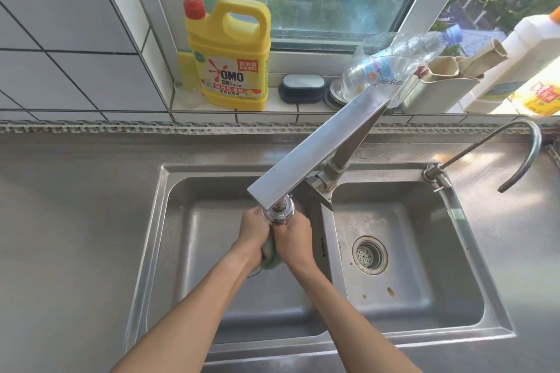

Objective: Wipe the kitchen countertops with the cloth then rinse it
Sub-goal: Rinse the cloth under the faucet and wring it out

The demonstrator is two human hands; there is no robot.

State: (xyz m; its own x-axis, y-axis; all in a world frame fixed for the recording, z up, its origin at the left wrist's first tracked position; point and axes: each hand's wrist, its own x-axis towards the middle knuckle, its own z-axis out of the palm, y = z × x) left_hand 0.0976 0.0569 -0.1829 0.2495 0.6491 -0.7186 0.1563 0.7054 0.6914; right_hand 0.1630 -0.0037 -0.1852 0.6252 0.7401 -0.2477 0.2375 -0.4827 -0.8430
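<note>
Hands together, wringing cloth under faucet

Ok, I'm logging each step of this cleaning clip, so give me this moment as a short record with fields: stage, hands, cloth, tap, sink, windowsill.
stage: rinsing, over the left basin
left hand: grips the cloth
right hand: grips the cloth from the other side
cloth: green, bunched between both hands, mostly hidden
tap: spout swung over the left basin, its head just above the hands; water flow cannot be told
sink: steel, two basins; right one holds only its drain strainer
windowsill: yellow soap jug, dark scrubbing brush, clear plastic bottle
</note>
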